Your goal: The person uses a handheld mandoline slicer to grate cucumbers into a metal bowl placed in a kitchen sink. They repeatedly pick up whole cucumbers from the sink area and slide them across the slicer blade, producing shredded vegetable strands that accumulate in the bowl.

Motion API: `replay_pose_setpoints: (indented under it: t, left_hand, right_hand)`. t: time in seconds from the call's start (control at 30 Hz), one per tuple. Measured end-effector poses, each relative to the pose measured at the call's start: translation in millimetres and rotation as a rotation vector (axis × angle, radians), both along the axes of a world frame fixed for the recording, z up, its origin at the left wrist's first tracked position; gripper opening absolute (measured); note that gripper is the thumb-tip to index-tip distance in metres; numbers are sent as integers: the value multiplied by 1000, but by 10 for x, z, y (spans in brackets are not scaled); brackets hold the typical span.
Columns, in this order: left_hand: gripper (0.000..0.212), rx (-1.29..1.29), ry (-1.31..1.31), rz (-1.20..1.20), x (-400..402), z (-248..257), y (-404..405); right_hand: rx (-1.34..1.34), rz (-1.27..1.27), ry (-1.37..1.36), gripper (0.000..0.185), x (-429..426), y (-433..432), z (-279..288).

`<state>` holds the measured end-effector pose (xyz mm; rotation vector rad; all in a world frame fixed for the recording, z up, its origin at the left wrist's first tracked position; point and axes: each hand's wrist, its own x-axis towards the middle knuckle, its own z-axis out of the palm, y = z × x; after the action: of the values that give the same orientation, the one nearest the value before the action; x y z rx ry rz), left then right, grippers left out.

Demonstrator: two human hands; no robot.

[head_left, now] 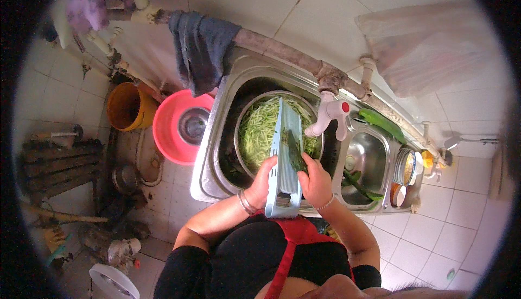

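My left hand (262, 181) grips the side of a light blue plastic grater (275, 185), which slants over a round metal basin (237, 136). The basin sits in the large sink bowl and holds pale green vegetable shreds (256, 132), seemingly cucumber or squash. Against the grater's ridged face, my right hand (316, 181) presses a dark green vegetable piece (294, 154). The fingers partly cover this piece, and the grater hides some of the shreds.
A white tap (327, 113) juts over the basin's right side. Peels (362, 185) lie in the small steel sink (368, 156); a whole green cucumber or squash (382, 124) rests behind it. Stacked bowls (403, 166) stand right. A pink tub (167, 136) and yellow bucket (146, 105) are left.
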<state>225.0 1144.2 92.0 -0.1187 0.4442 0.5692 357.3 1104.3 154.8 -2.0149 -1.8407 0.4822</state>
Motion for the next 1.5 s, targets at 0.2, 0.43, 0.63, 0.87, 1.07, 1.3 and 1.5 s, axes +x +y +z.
replay_pose_setpoints:
  t: [0.2, 0.43, 0.63, 0.87, 1.07, 1.3, 1.5]
  left_hand:
    - [37, 126, -78, -155, 38, -96, -33]
    - [41, 77, -73, -33, 19, -147, -8]
    - [38, 49, 9, 4, 10, -210, 15]
    - [42, 124, -10, -22, -67, -61, 35]
    - [46, 98, -38, 299, -168, 247, 223]
    - [51, 175, 61, 388, -363, 256, 66]
    - [53, 319, 182, 397, -457, 276, -22]
  right_hand:
    - [-247, 15, -29, 28, 206, 221, -78]
    - [-113, 71, 2, 20, 19, 56, 8]
    - [-46, 230, 15, 22, 56, -24, -89]
    - [121, -127, 26, 20, 438, 673, -149]
    - [-666, -486, 1496, 35, 528, 264, 16]
    - [-454, -566, 1467, 32, 239, 160, -264]
    - [-669, -258, 1313, 30, 33, 213, -209]
